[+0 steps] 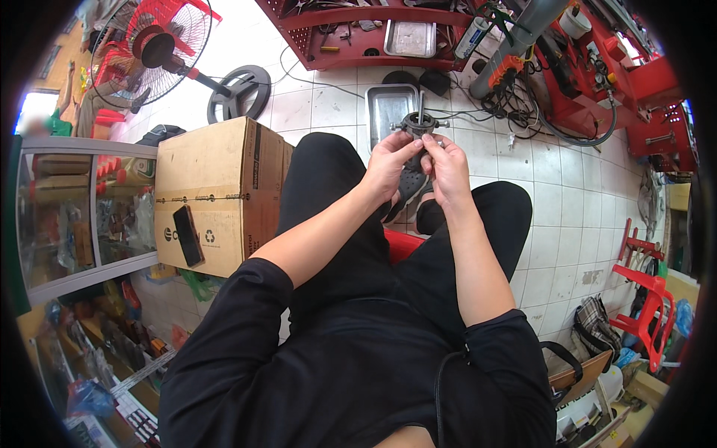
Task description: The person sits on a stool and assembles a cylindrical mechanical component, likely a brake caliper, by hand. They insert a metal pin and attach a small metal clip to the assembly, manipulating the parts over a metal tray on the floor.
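Observation:
In front of my knees, both hands meet at a round dark-grey metal part (418, 123) with an open ring-like top and small metal pieces sticking out at its sides. A thin metal rod (421, 104) stands up out of it. My left hand (388, 166) closes its thumb and fingers on the near left side of the part. My right hand (448, 168) is closed at the near right side, thumb and finger pinched close to the left thumb. Anything small between the fingertips is too small to make out. Just beyond lies a shallow metal tray (379, 123) on the floor.
A cardboard box (198, 160) with a black phone (188, 235) on top stands at my left, beside a glass cabinet (60, 216). Ahead are a standing fan (157, 48) and a red tool cart (299, 37). Cables and red equipment (597, 82) fill the far right.

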`<control>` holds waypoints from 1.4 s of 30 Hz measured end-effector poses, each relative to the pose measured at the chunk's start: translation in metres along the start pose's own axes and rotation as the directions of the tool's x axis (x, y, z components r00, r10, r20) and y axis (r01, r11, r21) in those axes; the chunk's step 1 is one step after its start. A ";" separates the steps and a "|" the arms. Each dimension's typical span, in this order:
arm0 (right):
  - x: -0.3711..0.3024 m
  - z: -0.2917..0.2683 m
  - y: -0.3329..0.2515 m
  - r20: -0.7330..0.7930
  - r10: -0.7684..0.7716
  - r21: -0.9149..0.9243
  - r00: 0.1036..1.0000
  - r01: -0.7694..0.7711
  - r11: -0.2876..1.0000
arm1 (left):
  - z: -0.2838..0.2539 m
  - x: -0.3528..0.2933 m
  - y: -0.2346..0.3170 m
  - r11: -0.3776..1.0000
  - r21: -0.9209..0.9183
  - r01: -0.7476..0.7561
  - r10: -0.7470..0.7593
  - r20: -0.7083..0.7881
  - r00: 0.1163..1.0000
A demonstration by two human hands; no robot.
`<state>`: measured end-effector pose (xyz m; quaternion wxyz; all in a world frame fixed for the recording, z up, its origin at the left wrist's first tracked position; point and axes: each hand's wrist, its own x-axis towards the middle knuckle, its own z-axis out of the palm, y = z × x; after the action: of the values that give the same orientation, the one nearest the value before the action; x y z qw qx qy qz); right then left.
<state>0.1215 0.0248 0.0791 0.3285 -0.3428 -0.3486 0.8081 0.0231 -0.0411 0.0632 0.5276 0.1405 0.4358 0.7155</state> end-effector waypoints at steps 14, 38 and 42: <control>0.001 0.000 -0.006 -0.024 -0.016 -0.184 1.000 0.011 0.983 | -0.004 0.001 -0.005 0.997 -0.026 0.069 -0.069 0.002 0.998; 0.005 -0.011 -0.009 0.092 0.271 0.146 0.958 -0.282 0.948 | -0.007 0.003 0.000 0.984 -0.028 0.176 -0.178 -0.050 0.983; 0.006 -0.011 -0.007 0.075 0.241 0.081 0.968 -0.247 0.966 | -0.001 -0.002 0.008 0.972 -0.091 0.215 -0.221 -0.063 0.973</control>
<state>0.1292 0.0370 0.0769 0.2300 -0.3416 -0.2778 0.8679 0.0186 -0.0440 0.0691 0.5923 0.0436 0.4370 0.6755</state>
